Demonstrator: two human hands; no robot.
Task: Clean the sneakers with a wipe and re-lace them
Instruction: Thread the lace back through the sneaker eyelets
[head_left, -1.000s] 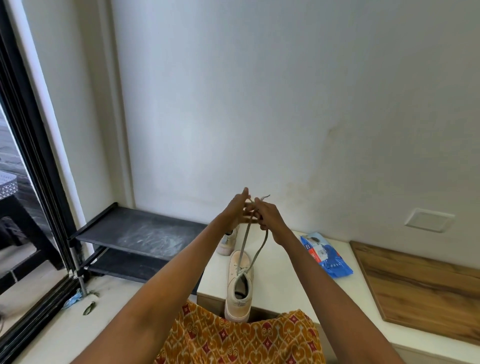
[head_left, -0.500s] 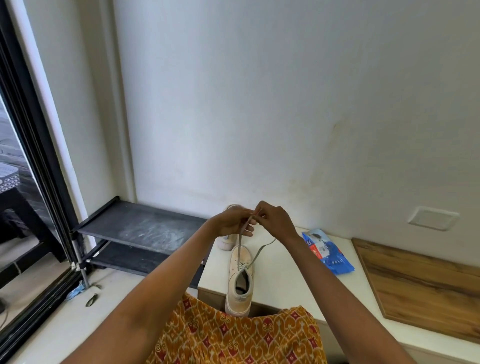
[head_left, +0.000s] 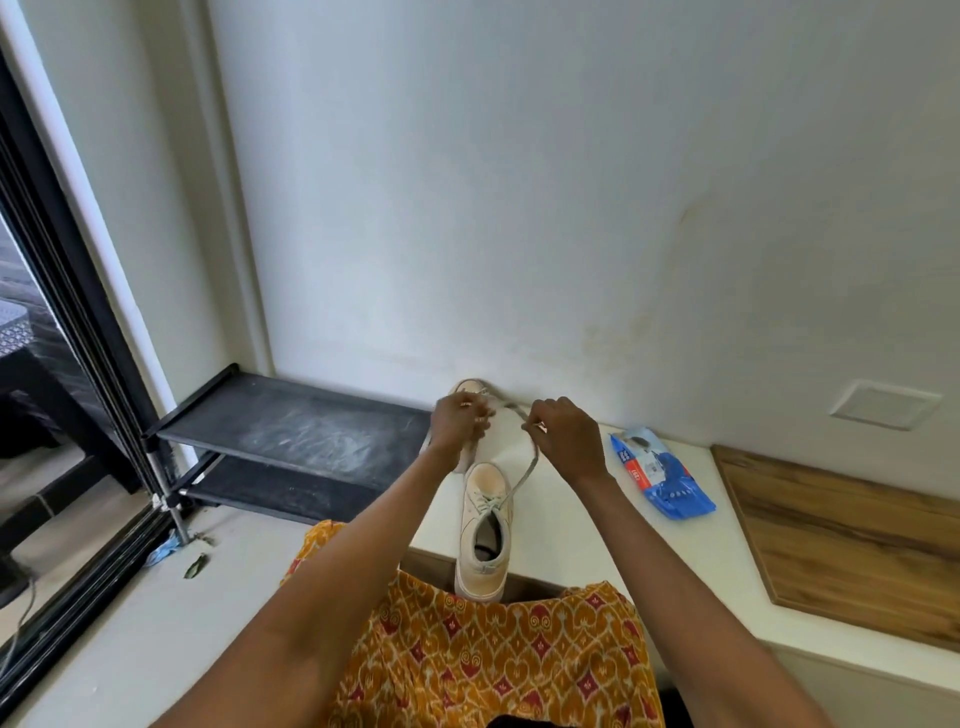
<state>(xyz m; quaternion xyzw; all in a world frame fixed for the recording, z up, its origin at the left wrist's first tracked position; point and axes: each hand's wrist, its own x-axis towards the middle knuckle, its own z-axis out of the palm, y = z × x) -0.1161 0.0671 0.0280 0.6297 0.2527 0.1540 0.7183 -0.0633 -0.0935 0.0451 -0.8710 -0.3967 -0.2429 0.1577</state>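
Our left hand (head_left: 460, 423) and right hand (head_left: 563, 434) pinch the lace (head_left: 522, 475) in curled fingers, at 12 o'clock of the sneaker (head_left: 484, 530) on the tabletop (head_left: 571, 540)

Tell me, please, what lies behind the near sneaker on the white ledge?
Behind the near sneaker, a second sneaker sits against the wall, mostly covered by the left hand; only its toe shows.
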